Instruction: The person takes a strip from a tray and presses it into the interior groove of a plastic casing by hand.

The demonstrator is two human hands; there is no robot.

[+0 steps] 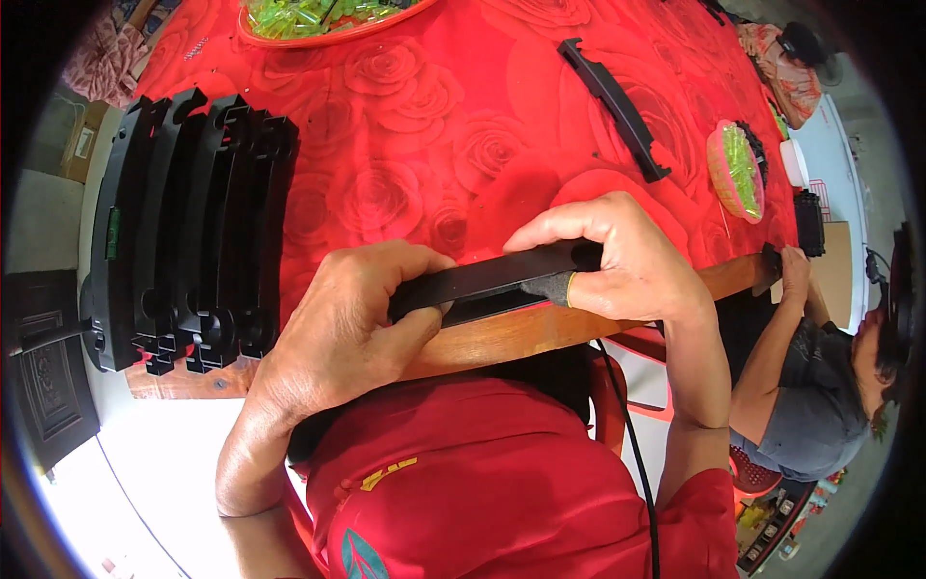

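— Black plastic bar (487,280), where is it?

— At the near wooden edge of the table (540,333), gripped at both ends: left hand (352,318) wrapped round one end, right hand (617,261) clamped on the other. Its ends are hidden by the fingers; a grey cot covers one right fingertip (555,288).

— Room around it?

— Open red rose cloth (415,145) beyond. A row of black bars (193,232) sits left; a single one (612,106) lies far right.

— Containers?

— A red tray (318,24), cut off at the top, holds green pieces. A pink basket (738,172) holds more. Another person's hand (793,265) touches the right edge.
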